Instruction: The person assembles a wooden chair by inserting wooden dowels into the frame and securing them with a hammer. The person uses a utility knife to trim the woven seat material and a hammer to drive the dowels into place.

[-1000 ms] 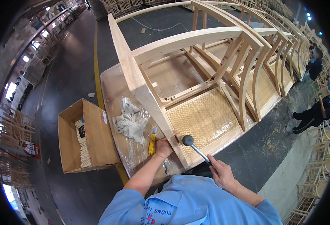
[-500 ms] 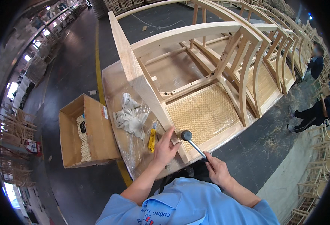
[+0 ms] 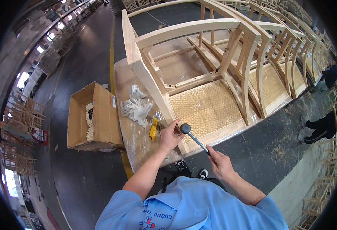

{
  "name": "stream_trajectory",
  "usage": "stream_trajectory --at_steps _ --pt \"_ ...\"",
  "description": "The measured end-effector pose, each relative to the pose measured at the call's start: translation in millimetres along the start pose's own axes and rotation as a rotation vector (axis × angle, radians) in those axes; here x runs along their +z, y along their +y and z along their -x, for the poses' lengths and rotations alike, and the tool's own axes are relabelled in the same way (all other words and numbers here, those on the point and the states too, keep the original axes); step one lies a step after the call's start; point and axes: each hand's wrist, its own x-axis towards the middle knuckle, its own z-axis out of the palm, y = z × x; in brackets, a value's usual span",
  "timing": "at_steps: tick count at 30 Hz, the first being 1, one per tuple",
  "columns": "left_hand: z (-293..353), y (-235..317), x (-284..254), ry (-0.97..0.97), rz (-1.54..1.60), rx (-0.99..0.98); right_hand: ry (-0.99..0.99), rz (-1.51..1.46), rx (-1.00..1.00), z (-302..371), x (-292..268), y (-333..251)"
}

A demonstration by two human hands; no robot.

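Observation:
My right hand (image 3: pixel 221 163) is closed round the handle of a mallet (image 3: pixel 198 142) with a round black head and a metal shaft. Its head is close beside the fingers of my left hand (image 3: pixel 170 136). My left hand grips the near end of a pale wooden post on a chair frame (image 3: pixel 149 76); whether a small piece sits between its fingers is hidden. The chair lies tipped over, its woven cane panel (image 3: pixel 207 109) low on the wrapped work table (image 3: pixel 134 147). Left of my left hand are a yellow utility knife (image 3: pixel 153 129) and a crumpled whitish cloth (image 3: pixel 136 106).
A cardboard box (image 3: pixel 106 119) holding wooden sticks stands left of the table. More chair frames (image 3: pixel 270 82) line up along the table to the right. Another person (image 3: pixel 322 128) stands at the far right, near wood shavings on the floor (image 3: pixel 281 145).
My view has shifted, and my shoes now show below the table. The mallet head has come closer to my left hand, whose fingers are more curled at the post.

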Motion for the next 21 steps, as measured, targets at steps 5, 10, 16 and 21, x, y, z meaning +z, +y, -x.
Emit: stream_trajectory --at_steps 5,10,16,21 --pt "25.1 -7.6 14.7 -0.036 0.086 -0.016 0.141 -0.127 -0.135 28.6 -5.8 6.1" --pt "47.5 -6.7 33.2 -0.053 0.135 -0.081 0.023 -0.105 -0.091 45.2 -13.4 18.1" --pt "61.6 -16.3 42.5 -0.001 0.226 -0.036 -0.054 0.015 -0.086 62.8 -13.8 34.9" --pt "74.6 10.1 43.6 0.036 0.034 0.049 0.089 -0.127 -0.172 80.0 -12.8 32.0"
